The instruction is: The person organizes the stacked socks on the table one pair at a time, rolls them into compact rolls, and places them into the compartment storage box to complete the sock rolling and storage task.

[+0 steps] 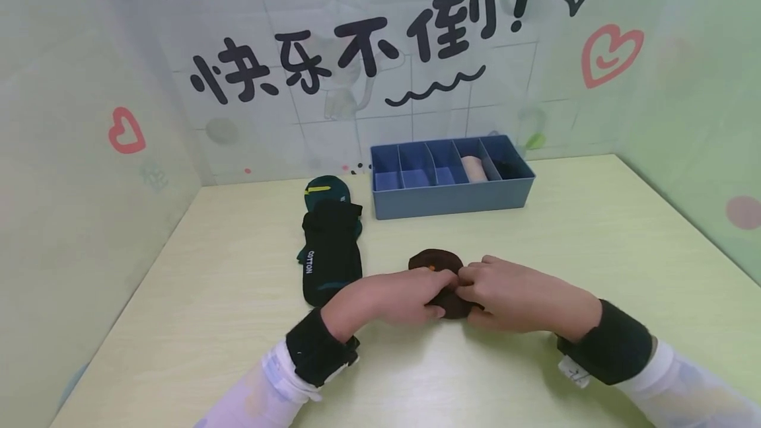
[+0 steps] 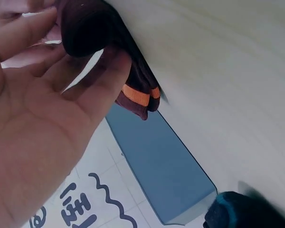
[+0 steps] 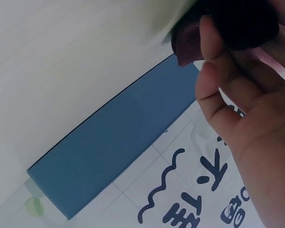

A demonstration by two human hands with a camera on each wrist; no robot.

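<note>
A dark brown sock (image 1: pixel 436 258) with an orange stripe lies on the table in front of me, its near part rolled up. My left hand (image 1: pixel 407 294) holds the roll from the left, the fingers bent against the fabric. From the other side my right hand (image 1: pixel 514 296) pinches the same sock, and the fingertips of both hands almost meet over it. In the left wrist view the rolled end (image 2: pixel 88 35) is a thick dark tube, with the striped part (image 2: pixel 135 95) flat beyond it. The right wrist view shows fingers (image 3: pixel 211 40) bent around the dark roll.
Left of my hands lie black socks (image 1: pixel 329 249) lettered COTTON, over a dark green sock (image 1: pixel 327 191) with a yellow mark. Behind stands a blue divided box (image 1: pixel 452 198). One compartment holds a pale pink roll (image 1: pixel 473 169), the rightmost a dark item (image 1: pixel 507 170). A printed curtain (image 1: pixel 267 131) hangs behind.
</note>
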